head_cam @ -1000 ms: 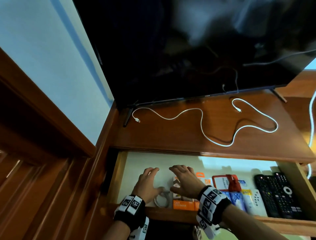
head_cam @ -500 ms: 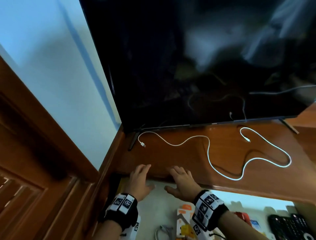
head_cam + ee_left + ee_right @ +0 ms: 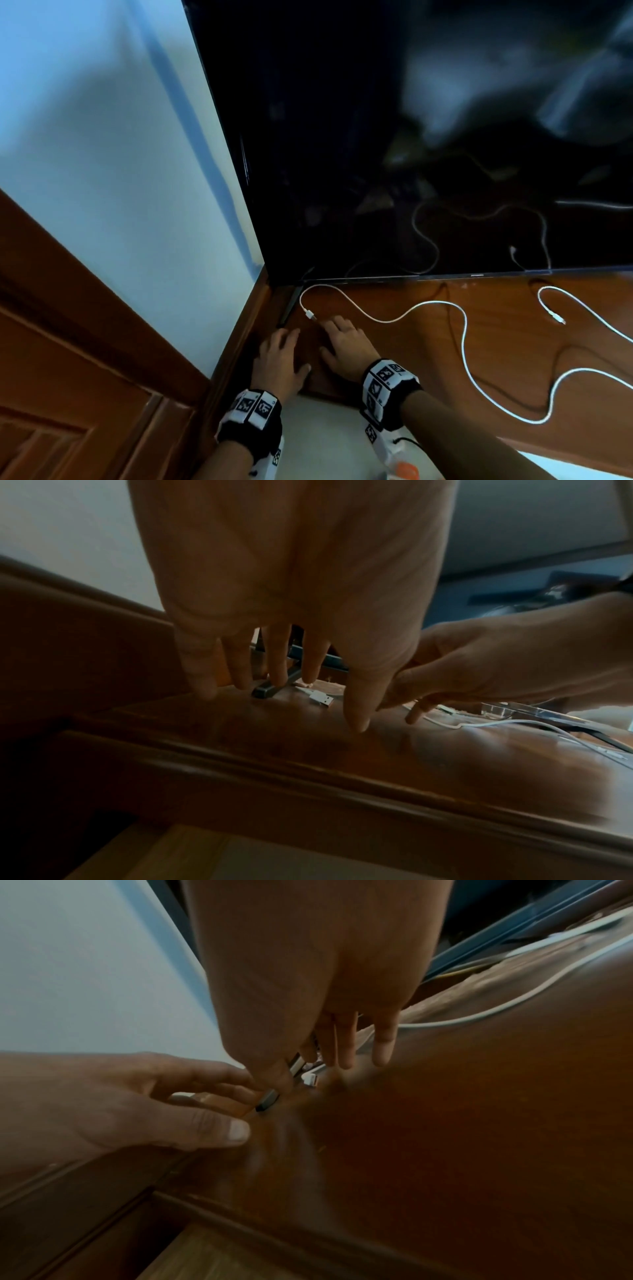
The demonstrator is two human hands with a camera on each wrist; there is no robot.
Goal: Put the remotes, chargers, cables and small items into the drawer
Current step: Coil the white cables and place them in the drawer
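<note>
Head view: both hands, left hand [image 3: 279, 359] and right hand [image 3: 346, 346], hover spread and empty over the surface [image 3: 513, 359] by the white cable [image 3: 464, 329]. Left wrist: USB plug [image 3: 322, 698] just past the fingertips. Right wrist: same. Cable looks light and floppy, so grab the stiff plug.
</note>
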